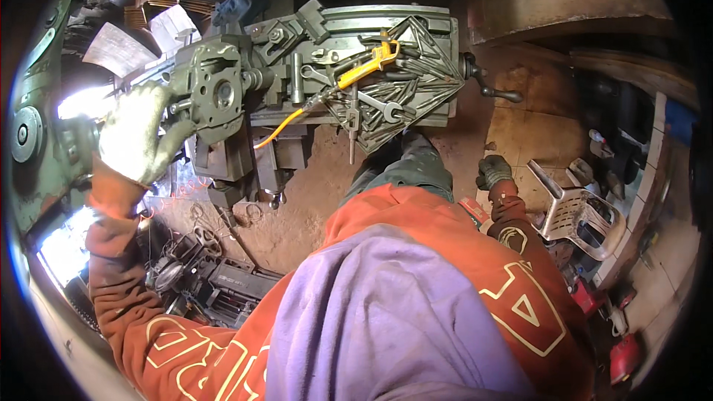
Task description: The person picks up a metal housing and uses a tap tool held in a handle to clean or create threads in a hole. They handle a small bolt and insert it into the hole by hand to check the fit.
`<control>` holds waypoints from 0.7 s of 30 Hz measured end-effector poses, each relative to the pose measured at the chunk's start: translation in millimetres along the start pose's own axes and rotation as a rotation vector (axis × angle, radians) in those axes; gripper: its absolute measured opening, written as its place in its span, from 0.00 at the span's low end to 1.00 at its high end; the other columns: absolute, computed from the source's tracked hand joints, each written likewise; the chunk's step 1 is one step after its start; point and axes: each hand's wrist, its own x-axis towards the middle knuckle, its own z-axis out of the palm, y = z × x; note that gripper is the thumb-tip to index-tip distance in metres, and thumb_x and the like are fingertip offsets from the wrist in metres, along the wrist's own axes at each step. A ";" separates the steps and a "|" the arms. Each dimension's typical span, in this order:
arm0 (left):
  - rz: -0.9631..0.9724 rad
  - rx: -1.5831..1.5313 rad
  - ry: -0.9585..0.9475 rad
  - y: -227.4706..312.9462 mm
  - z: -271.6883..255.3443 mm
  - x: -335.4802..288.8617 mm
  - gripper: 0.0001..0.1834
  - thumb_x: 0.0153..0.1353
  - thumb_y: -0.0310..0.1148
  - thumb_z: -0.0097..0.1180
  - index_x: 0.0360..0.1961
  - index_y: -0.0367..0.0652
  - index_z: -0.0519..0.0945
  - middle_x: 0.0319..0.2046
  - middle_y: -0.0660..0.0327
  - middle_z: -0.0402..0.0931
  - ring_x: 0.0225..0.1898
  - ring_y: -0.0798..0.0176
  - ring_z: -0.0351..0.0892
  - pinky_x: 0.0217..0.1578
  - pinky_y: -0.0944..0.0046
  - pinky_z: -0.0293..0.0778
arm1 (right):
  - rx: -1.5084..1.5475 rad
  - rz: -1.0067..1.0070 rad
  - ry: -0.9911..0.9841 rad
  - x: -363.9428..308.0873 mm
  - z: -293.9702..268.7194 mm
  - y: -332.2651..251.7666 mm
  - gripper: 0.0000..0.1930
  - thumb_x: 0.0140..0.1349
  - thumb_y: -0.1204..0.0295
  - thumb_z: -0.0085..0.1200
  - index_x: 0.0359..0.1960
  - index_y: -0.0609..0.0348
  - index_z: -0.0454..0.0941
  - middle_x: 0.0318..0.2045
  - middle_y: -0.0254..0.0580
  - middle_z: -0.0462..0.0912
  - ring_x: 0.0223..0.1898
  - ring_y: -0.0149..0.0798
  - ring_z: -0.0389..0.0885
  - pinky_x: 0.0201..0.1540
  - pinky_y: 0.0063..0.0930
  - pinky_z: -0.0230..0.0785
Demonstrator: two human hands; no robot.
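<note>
The left hand point(137, 134), in a pale glove, is raised at the cast metal part point(206, 95), a flat plate with a round bore and several smaller holes. Between its thumb and its fingers there is a gap, and both point toward the near left edge of this plate. The fingertips are partly hidden, so I cannot tell if they pinch the edge or only lie against it. The plate is held upright at the left end of the machine table point(438, 16), beside the metal fixture point(256, 78).

The right hand point(494, 171), in a dark grey glove, hangs low at the person's right side, well apart from the table. Its fingers are curled inward; whether they press on something, I cannot tell. Near it, to the right, stands a beige plastic chair point(575, 215) with a perforated seat.

On the table, to the right of the plate, many thin metal rods point(431, 67) lie in a loose heap. An open-end wrench point(388, 109) and a yellow-orange tool point(368, 68) with an orange cord point(281, 128) lie on top of them. At the right end of the table there is a crank handle point(501, 94). A green machine body point(44, 178) stands on the far left.
</note>
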 end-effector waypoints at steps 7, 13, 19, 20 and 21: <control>-0.013 0.030 -0.120 -2.8 -0.8 0.3 0.13 0.66 0.31 0.62 0.50 0.40 0.80 0.44 0.48 0.80 0.43 0.41 0.79 0.48 0.49 0.74 | 0.013 -0.093 -0.011 -3.0 7.0 -1.2 0.06 0.66 0.70 0.57 0.38 0.51 0.72 0.20 0.39 0.70 0.12 0.39 0.66 0.12 0.36 0.56; 0.050 0.040 0.052 -3.1 10.5 -4.2 0.18 0.64 0.34 0.65 0.53 0.40 0.80 0.47 0.49 0.81 0.48 0.42 0.80 0.52 0.47 0.73 | -0.135 -0.080 -0.034 22.9 1.1 6.2 0.07 0.67 0.69 0.57 0.42 0.53 0.73 0.24 0.40 0.73 0.15 0.39 0.69 0.14 0.37 0.61; 0.048 0.050 0.015 -1.3 -1.6 0.7 0.14 0.67 0.35 0.63 0.50 0.40 0.81 0.44 0.49 0.82 0.45 0.43 0.82 0.49 0.49 0.76 | -0.082 -0.053 -0.015 3.8 6.6 -2.1 0.09 0.68 0.68 0.58 0.45 0.56 0.75 0.25 0.41 0.75 0.16 0.40 0.72 0.15 0.38 0.65; 0.090 0.026 0.074 5.2 -5.9 6.7 0.13 0.68 0.37 0.63 0.48 0.40 0.82 0.42 0.50 0.83 0.43 0.44 0.82 0.46 0.50 0.77 | -0.093 -0.037 -0.010 5.6 7.1 -2.9 0.10 0.67 0.67 0.59 0.46 0.54 0.74 0.25 0.41 0.74 0.16 0.41 0.72 0.15 0.39 0.63; 0.101 0.048 0.102 4.6 -2.7 5.3 0.13 0.68 0.37 0.63 0.48 0.41 0.82 0.42 0.50 0.83 0.43 0.44 0.82 0.46 0.50 0.76 | -0.105 -0.021 -0.012 5.7 8.0 -3.8 0.12 0.66 0.67 0.59 0.47 0.52 0.74 0.24 0.41 0.74 0.15 0.42 0.71 0.14 0.41 0.61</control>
